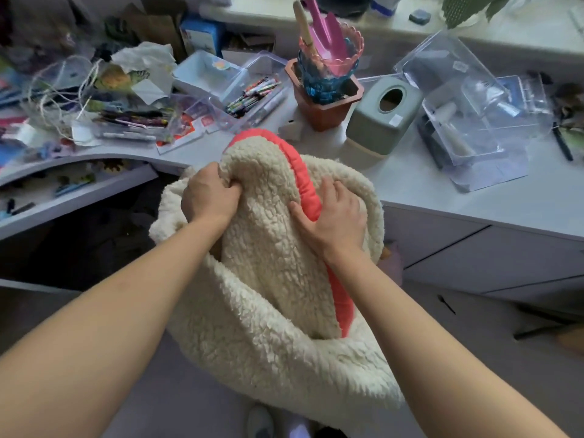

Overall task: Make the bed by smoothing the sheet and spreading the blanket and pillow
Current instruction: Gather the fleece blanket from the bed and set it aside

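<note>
Right now the sherpa blanket (278, 279) is bunched up in mid-air in front of me. Its top fold leans over the near edge of the counter (442, 191), and no bed or pillow is in sight. My left hand (210, 197) has its fingers (232, 187) curled deep into a cream fold, gripping a fistful. My right hand (336, 218) hooks over the coral trim (303, 172), thumb spread flat on the fleece.

The clutter is the worry. The bundle's top sits just beside the terracotta planter (322, 112), stacked with a blue glass cup (325, 80) and a pink trowel (325, 30), and near the green tissue box (384, 118). If I shake the blanket open from here, I'd guess the fleece snags that top-heavy stack and tips it. The lower end hangs toward my feet, so I could tread on it as I turn. Each hand holds only a fistful, so the loose weight may slide out.
</note>
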Demonstrator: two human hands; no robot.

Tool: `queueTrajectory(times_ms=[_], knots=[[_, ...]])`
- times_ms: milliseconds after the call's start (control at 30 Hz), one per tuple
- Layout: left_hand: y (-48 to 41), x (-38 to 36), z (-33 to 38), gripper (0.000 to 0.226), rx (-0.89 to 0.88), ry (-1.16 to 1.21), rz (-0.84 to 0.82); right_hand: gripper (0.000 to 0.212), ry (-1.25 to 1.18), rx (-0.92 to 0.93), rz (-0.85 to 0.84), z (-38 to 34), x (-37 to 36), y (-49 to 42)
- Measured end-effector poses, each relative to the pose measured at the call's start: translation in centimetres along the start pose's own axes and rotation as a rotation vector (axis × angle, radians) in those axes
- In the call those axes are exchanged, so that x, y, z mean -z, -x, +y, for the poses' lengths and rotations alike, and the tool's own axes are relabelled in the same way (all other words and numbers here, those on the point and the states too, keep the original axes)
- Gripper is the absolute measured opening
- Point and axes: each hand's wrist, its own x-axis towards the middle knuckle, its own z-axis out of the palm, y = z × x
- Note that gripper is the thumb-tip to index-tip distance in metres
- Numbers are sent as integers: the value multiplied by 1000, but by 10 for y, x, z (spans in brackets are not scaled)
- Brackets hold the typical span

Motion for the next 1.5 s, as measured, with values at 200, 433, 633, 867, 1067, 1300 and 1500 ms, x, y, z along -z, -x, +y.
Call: queueTrajectory(times_ms=[200,433,633,867,1067,1300,1500], knots=[[2,-38,-15,24,23,-30,-119,82,61,-41,-27,10,-24,1],[15,-55,-18,60,-276,-120,-3,75,123,-27,-8,7,-46,-11],[48,-66,-24,69,-596,-184,-180,75,119,-21,16,7,-51,-16],[44,-77,-14,105,-30,-92,-404,75,123,-15,15,10,-55,-14],[39,-87,1,98,124,-31,-383,53,-62,32,71,23,-51,-9],[45,-92,8,48,75,-64,-376,41,-341,-54,234,48,-44,6],[58,-91,7,36,10,-48,-325,101,-99,-575,-19,55,-26,17]])
